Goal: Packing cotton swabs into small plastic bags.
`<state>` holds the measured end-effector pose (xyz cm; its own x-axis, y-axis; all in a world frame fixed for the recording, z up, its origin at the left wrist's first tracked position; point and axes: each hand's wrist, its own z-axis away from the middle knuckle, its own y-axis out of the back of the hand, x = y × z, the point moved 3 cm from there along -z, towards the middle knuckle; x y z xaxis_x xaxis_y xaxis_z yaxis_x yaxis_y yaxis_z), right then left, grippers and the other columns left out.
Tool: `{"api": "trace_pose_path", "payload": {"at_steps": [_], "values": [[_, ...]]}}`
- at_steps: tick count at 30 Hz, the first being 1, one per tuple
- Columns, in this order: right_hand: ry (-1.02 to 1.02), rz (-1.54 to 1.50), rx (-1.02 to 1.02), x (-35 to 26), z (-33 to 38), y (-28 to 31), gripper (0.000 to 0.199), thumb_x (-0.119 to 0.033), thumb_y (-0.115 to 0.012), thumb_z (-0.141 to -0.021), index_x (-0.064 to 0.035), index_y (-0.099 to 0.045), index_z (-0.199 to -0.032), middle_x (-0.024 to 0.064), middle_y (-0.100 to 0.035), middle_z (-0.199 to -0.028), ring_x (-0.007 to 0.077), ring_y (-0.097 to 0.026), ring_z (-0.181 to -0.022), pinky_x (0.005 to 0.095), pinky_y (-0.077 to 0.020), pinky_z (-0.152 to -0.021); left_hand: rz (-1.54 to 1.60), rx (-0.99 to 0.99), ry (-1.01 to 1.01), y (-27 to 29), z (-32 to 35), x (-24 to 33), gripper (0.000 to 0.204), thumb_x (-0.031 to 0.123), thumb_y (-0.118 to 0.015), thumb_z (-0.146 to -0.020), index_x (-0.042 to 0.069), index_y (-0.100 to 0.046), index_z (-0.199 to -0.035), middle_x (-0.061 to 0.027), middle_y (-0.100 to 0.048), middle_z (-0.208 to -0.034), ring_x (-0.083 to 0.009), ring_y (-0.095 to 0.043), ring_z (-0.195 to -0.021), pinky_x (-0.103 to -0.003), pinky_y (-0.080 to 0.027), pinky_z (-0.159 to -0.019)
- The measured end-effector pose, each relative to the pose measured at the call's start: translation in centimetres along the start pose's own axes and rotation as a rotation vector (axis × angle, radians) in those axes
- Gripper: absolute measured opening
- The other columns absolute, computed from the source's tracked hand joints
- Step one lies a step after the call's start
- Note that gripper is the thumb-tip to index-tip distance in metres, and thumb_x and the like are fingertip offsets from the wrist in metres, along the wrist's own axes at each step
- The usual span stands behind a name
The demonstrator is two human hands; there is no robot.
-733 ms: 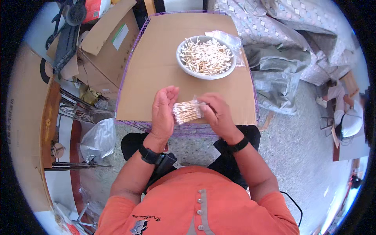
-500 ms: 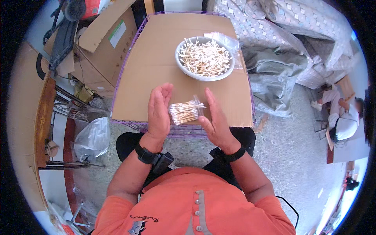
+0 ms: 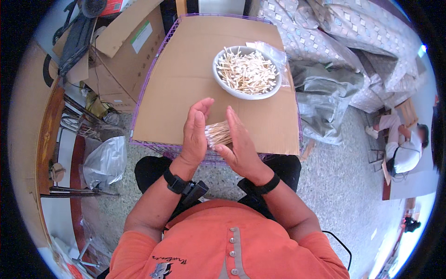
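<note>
A bundle of cotton swabs (image 3: pixel 218 134) with wooden sticks lies near the front edge of the cardboard sheet, between my two hands. My left hand (image 3: pixel 196 132) stands upright at the bundle's left end, fingers stretched out. On the other side my right hand (image 3: pixel 240 143) has its palm against the right end, covering part of it; its fingers are straight and its thumb reaches along the bundle's near side. The clear bag around the swabs is mostly hidden. Farther back, a grey-white bowl (image 3: pixel 225 87) holds a heap of loose cotton swabs.
The cardboard sheet (image 3: pixel 181 79) lies on a purple wire frame. Clear plastic bags (image 3: pixel 274 52) lie by the bowl. An open carton (image 3: pixel 125 60) stands at left. Wrapped patterned goods (image 3: pixel 334 28) and a grey plastic sack (image 3: pixel 320 97) are at right. A person (image 3: pixel 405 151) sits far right.
My right hand has moved left, bringing my palms closer together around the swab bundle. The bundle's right end, visible before with its clear bag, is now covered by that hand.
</note>
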<state>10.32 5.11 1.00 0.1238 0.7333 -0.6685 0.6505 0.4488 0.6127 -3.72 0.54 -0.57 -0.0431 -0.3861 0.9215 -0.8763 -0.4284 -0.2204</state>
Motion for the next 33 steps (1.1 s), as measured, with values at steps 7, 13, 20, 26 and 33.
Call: {"api": "trace_pose_path", "payload": {"at_steps": [7, 13, 20, 26, 33], "values": [[-0.053, -0.008, 0.044, 0.9, 1.3, 2.6, 0.066, -0.025, -0.060, -0.092, 0.0016, -0.031, -0.145, 0.0261, -0.031, -0.150, 0.0406, -0.030, -0.140, 0.0445, -0.0238, -0.115, 0.098, 0.024, 0.008, 0.1, 0.1, 0.1, 0.048, 0.039, -0.030, -0.105, 0.000, -0.045, -0.130, -0.0162, -0.048, -0.135, -0.0250, -0.041, -0.132, -0.040, -0.025, -0.116], [-0.060, 0.000, 0.077, 1.4, 1.8, 3.1, 0.041, -0.015, -0.062, -0.090, -0.0028, -0.053, -0.129, 0.0200, -0.052, -0.133, 0.0365, -0.051, -0.122, 0.0423, -0.0395, -0.104, -0.497, -0.105, -0.133, 0.7, 0.6, 2.0, 0.038, 0.018, -0.053, -0.096, -0.002, -0.049, -0.128, -0.0179, -0.052, -0.132, -0.0301, -0.046, -0.130, -0.040, -0.034, -0.110], [-0.043, 0.007, 0.139, 1.1, 1.5, 2.9, 0.035, -0.008, -0.063, -0.086, -0.0032, -0.058, -0.120, 0.0168, -0.061, -0.120, 0.0342, -0.058, -0.108, 0.0412, -0.0458, -0.094, -0.994, -0.316, -0.275, -0.1, 2.5, 3.1, 0.049, 0.020, -0.063, -0.087, 0.002, -0.052, -0.131, -0.0206, -0.048, -0.139, -0.0374, -0.040, -0.135, -0.045, -0.030, -0.113], [-0.101, -0.047, 0.161, 1.1, 1.5, 2.9, 0.029, -0.008, -0.065, -0.085, -0.0031, -0.060, -0.113, 0.0159, -0.062, -0.116, 0.0337, -0.058, -0.107, 0.0411, -0.0462, -0.093, -0.977, -0.291, -0.276, -0.2, 2.6, 2.8, 0.045, 0.019, -0.065, -0.085, 0.004, -0.056, -0.126, -0.0173, -0.052, -0.135, -0.0366, -0.043, -0.132, -0.046, -0.032, -0.111], [-0.068, -0.001, 0.162, 1.3, 1.6, 2.8, 0.024, -0.007, -0.066, -0.083, -0.0037, -0.060, -0.106, 0.0151, -0.063, -0.113, 0.0330, -0.059, -0.104, 0.0410, -0.0471, -0.091, -0.937, -0.275, -0.324, -0.2, 2.6, 2.9, 0.040, 0.016, -0.069, -0.082, 0.004, -0.059, -0.119, -0.0156, -0.057, -0.127, -0.0355, -0.049, -0.125, -0.048, -0.035, -0.108]]}}
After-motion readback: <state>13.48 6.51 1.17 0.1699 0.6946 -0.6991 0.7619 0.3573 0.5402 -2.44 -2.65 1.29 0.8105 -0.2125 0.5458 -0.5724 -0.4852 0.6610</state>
